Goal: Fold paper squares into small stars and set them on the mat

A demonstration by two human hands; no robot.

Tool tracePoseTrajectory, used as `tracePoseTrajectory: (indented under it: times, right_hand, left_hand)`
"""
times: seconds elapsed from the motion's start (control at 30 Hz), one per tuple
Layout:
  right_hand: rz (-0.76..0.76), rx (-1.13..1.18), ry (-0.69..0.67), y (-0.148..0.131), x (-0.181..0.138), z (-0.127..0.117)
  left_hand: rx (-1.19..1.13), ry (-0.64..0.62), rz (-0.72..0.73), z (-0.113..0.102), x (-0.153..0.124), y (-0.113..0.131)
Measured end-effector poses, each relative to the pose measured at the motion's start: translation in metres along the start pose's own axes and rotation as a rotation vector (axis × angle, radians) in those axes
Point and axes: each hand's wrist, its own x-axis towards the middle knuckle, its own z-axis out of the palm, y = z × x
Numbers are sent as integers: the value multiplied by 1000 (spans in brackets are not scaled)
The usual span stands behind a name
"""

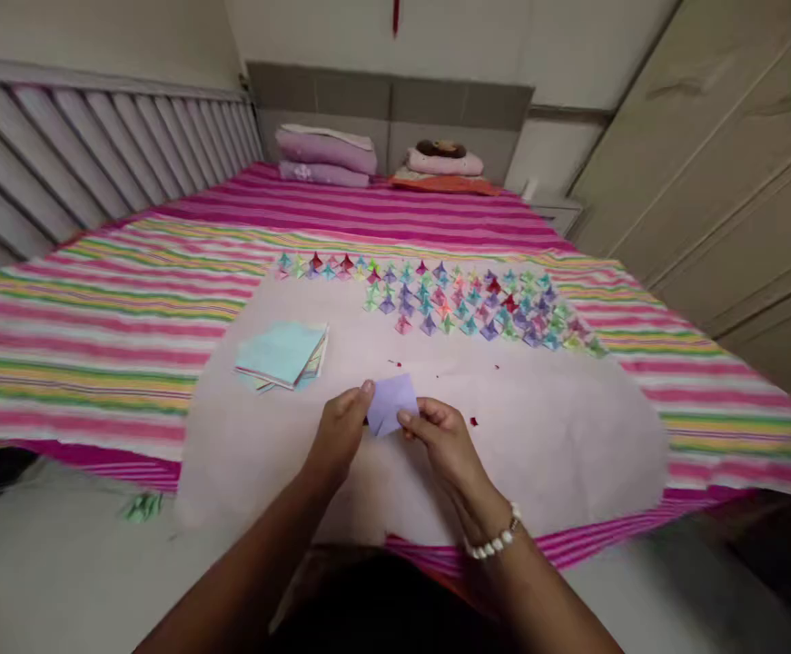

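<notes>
One purple paper [393,398] is held over the near middle of the pale sheet [558,454]. The left hand [341,427] has its fingers closed on the left edge; the right hand [439,436] pinches the right side between thumb and fingers. A paper stack [282,352] lies left; small folded papers [429,325] cover the far side.

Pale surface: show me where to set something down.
Bare: the surface at right, between the red scrap, folded-paper shapes and right rim, and near left, between the paper stack and near rim. Crowded: far right, with shapes, and the middle, where left hand and right hand hold purple paper.
</notes>
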Motion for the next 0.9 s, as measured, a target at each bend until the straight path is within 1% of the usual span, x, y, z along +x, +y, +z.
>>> tracePoseTrajectory:
  times: [0.1,0.17,0.23,0.33,0.43,0.5,0.57,0.63,0.73,0.83,0.9]
  right_hand:
    - [-30,24,68,2,3,-3]
    - [-39,44,110,2,3,-4]
    - [-40,61,137,2,2,-3]
    - [-33,88,125,1,-1,-2]
    - [-13,115,29,-1,-3,-3]
    - [-17,140,-61,-3,-4,-5]
    - [-61,177,-146,-4,-3,-8]
    - [-106,201,-226,-5,-3,-12]
    - [-133,173,-336,-7,-2,-19]
    - [-126,162,-481,-9,-1,-24]
    - [-117,173,-530,-9,0,-26]
  left_hand:
    - [-11,-79,-8,2,0,-3]
    - [-35,-109,19,3,0,-6]
    - [-82,-105,65,3,1,-10]
    - [-155,-73,80,2,3,-13]
    - [-207,-76,53,-2,5,-9]
    - [-268,-120,5,-6,6,-4]
    - [-328,-221,-76,-11,6,2]
    - [-367,-348,-179,-16,5,5]
    - [-418,-499,-325,-21,3,4]
    - [-487,-558,-387,-24,1,0]
    - [-524,-569,-394,-25,0,-2]
